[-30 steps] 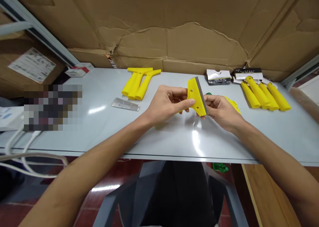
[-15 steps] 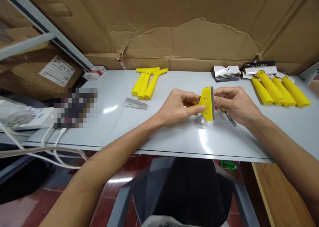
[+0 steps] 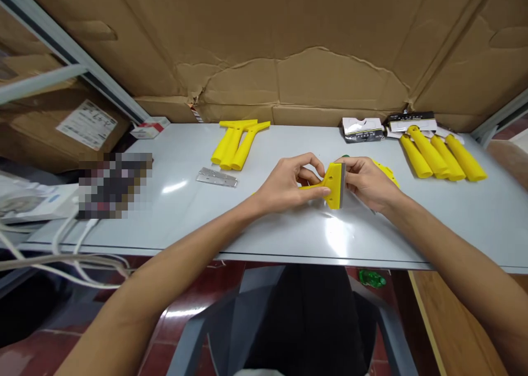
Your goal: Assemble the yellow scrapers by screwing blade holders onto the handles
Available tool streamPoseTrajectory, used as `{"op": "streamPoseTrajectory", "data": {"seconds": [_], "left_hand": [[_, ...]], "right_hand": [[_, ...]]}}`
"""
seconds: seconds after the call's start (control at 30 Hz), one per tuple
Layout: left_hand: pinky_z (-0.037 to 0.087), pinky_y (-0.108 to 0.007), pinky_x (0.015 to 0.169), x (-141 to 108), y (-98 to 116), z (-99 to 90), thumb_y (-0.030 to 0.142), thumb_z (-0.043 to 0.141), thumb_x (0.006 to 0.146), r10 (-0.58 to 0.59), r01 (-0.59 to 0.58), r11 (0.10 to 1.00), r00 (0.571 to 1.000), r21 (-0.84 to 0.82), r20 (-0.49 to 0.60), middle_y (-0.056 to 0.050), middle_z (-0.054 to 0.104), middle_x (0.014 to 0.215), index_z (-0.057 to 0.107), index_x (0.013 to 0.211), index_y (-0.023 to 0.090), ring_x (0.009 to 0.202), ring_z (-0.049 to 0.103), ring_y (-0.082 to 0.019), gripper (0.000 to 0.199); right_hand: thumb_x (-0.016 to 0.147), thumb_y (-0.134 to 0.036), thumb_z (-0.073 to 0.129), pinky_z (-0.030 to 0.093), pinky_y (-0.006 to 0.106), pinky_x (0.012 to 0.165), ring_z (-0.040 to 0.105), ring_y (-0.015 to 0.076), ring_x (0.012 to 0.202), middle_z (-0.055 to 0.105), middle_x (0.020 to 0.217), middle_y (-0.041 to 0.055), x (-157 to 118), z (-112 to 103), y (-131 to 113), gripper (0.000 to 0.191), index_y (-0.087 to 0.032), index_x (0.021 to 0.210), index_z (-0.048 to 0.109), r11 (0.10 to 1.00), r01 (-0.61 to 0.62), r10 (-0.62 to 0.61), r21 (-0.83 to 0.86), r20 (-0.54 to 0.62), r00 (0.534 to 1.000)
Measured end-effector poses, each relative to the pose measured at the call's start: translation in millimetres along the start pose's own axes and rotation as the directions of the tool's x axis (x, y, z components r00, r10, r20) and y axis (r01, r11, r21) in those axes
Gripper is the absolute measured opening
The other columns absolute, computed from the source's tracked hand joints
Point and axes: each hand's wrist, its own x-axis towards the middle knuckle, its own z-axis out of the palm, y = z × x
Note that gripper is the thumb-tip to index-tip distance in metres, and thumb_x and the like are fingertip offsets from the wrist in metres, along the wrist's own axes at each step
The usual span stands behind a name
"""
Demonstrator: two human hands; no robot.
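My left hand (image 3: 289,183) is closed around the handle of a yellow scraper (image 3: 333,184), thumb along its neck. The scraper's flat head stands up and a grey metal blade (image 3: 342,186) runs down its right edge. The fingers of my right hand (image 3: 367,182) are pinched at this blade, partly hidden behind it. Just beyond the right hand a yellow piece with holes (image 3: 386,172) shows in part. Left of my hands, a flat clear packet with a metal blade (image 3: 216,177) lies on the table.
Several yellow scraper handles (image 3: 241,145) lie at the back left. Several more yellow handles (image 3: 443,156) with black-and-white cards (image 3: 411,122) lie at the back right, beside another card (image 3: 362,128). White cables (image 3: 66,222) hang over the table's left end. Cardboard (image 3: 247,40) stands behind.
The view has shifted slightly. My right hand has turned and now covers most of the metal tool that showed beneath it; a yellow piece has come into sight behind it. The left hand keeps its hold.
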Motion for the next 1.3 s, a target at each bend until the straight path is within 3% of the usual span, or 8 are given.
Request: {"op": "streamPoseTrajectory", "data": {"seconds": [0.1,0.27,0.4,0.83,1.0,1.13,1.3], "left_hand": [[0.060,-0.028,0.074,0.4,0.0,-0.8,0.040,0.092,0.079,0.012,-0.012,1.000,1.000,0.003,0.026,-0.007,0.084,0.085,0.060,0.099,0.020,0.078,0.081,-0.018,0.043],[0.058,-0.026,0.070,-0.3,-0.7,-3.2,0.043,0.094,0.078,0.019,-0.018,0.999,0.999,-0.028,0.030,-0.006,0.084,0.083,0.060,0.100,0.019,0.073,0.079,-0.016,0.047],[0.057,-0.025,0.068,-0.4,-1.3,-2.0,0.043,0.093,0.079,0.027,-0.027,0.999,0.999,0.026,0.024,-0.004,0.084,0.082,0.060,0.098,0.020,0.074,0.080,-0.017,0.044],[0.054,-0.026,0.061,-0.9,-0.8,-0.2,0.038,0.088,0.080,0.062,-0.061,0.994,0.998,0.090,-0.013,0.001,0.080,0.078,0.062,0.094,0.021,0.072,0.079,-0.019,0.035],[0.055,-0.026,0.063,-0.6,1.8,-1.7,0.031,0.087,0.079,0.060,-0.059,0.996,0.998,0.064,-0.010,0.002,0.077,0.074,0.062,0.092,0.021,0.069,0.078,-0.018,0.030],[0.053,-0.025,0.061,0.1,0.7,-4.5,0.030,0.088,0.078,0.057,-0.055,0.997,0.998,0.049,-0.031,0.002,0.076,0.072,0.063,0.093,0.020,0.067,0.076,-0.017,0.031],[0.053,-0.025,0.062,5.2,-5.2,-10.7,0.029,0.092,0.077,0.087,-0.085,0.996,0.993,0.034,-0.079,0.004,0.072,0.070,0.064,0.099,0.020,0.063,0.071,-0.014,0.037]], "right_hand": [[0.062,-0.057,0.102,0.044,0.028,0.066,0.051,0.0114,0.065,0.067,0.069,-0.0010,-0.2,-0.9,-0.8,0.044,-0.021,0.070,0.077,0.995,-0.042,0.043,0.089,-0.003,0.999],[0.068,-0.054,0.101,0.045,0.027,0.066,0.054,0.0109,0.066,0.072,0.073,0.0000,-1.3,-3.8,-2.2,0.039,-0.022,0.072,0.080,0.997,-0.013,0.009,0.071,0.058,0.998],[0.073,-0.056,0.098,0.047,0.027,0.061,0.055,0.0112,0.063,0.073,0.073,0.0002,-0.8,-5.3,-2.1,0.036,-0.023,0.078,0.083,0.998,0.065,-0.066,0.021,0.050,0.997],[0.085,-0.058,0.089,0.041,0.027,0.050,0.052,0.0101,0.053,0.064,0.060,-0.0008,-5.1,-10.3,-10.0,0.038,-0.022,0.075,0.082,0.974,0.102,-0.087,-0.202,0.081,0.993],[0.086,-0.057,0.089,0.047,0.027,0.054,0.057,0.0109,0.058,0.069,0.068,0.0000,-5.1,-9.7,-6.9,0.035,-0.023,0.081,0.082,0.967,0.131,-0.128,-0.218,0.030,0.991],[0.090,-0.054,0.087,0.047,0.027,0.054,0.056,0.0105,0.059,0.069,0.071,-0.0003,-3.5,-8.2,-5.8,0.033,-0.023,0.080,0.081,0.981,0.150,-0.143,-0.120,0.065,0.988],[0.098,-0.066,0.070,0.051,0.030,0.057,0.067,0.0174,0.077,0.076,0.091,0.0053,-4.1,-4.7,-11.7,0.046,-0.024,0.084,0.080,0.991,0.132,-0.130,-0.032,0.057,0.990]]}}
